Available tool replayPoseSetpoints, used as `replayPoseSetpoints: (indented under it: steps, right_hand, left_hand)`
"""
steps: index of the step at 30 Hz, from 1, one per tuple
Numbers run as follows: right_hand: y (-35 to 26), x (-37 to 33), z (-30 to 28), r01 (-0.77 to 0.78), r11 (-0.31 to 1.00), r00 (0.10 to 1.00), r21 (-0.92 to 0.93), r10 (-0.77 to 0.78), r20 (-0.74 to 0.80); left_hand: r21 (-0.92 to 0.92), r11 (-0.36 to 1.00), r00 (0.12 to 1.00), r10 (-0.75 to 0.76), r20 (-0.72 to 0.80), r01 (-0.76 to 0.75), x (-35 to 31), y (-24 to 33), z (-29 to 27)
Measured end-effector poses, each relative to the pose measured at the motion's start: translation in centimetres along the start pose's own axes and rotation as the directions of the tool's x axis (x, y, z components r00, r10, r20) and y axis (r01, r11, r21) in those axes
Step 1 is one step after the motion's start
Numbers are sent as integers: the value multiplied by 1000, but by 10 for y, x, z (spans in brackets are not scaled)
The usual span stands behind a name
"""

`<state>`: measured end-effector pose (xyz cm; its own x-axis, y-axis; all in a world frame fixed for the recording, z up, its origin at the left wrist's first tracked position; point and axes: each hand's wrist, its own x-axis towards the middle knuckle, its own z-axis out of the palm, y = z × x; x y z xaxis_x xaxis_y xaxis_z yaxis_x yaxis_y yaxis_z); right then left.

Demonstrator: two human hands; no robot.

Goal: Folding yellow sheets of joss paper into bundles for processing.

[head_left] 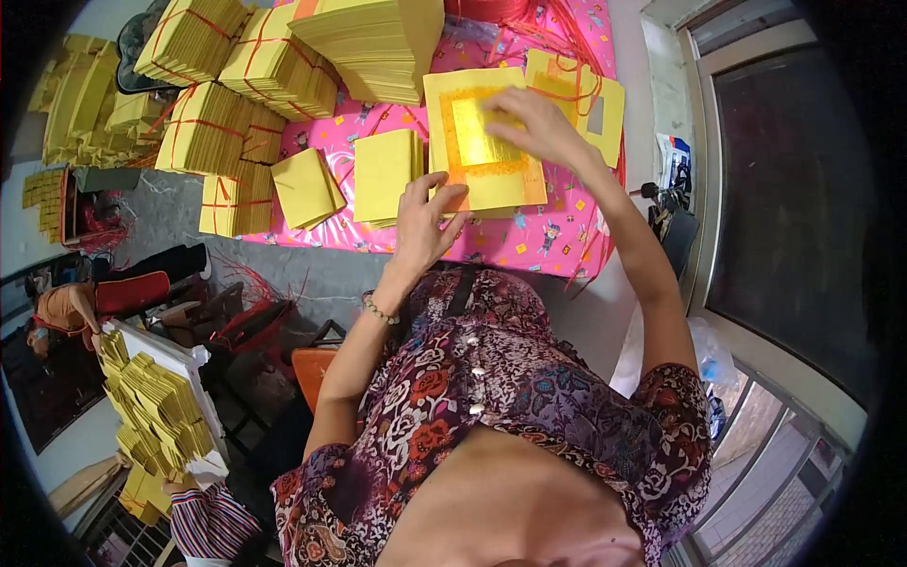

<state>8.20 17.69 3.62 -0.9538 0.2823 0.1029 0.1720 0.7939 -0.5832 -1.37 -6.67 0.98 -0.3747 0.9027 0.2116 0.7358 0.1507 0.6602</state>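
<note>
A sheet of yellow joss paper with a shiny gold foil square and an orange printed border lies on top of a pile. My left hand is at the sheet's lower left corner, its fingers apart and their tips touching the orange strip there. Over the right side of the foil square is my right hand, its fingers blurred by motion; I cannot tell whether they grip anything. Just left of the sheet sits a stack of plain yellow paper, and farther left a smaller, turned stack.
Tall paper bundles tied with red string fill the table's left and far side. Red strings lie at the far right over more sheets. A pink patterned cloth covers the table. At lower left, co-workers sit by a white table of yellow paper.
</note>
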Motion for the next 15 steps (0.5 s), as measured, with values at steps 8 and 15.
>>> replayPoseSetpoints:
  steps: [8, 15]
  right_hand:
    - [-32, -69, 9, 104, 994, 986, 21, -106, 132]
    - [-30, -68, 4, 86, 991, 988, 106, -98, 121]
  left_hand:
    - [40, 997, 996, 70, 52, -72, 16, -2, -14]
    - [-202, 970, 989, -123, 86, 138, 25, -10, -15]
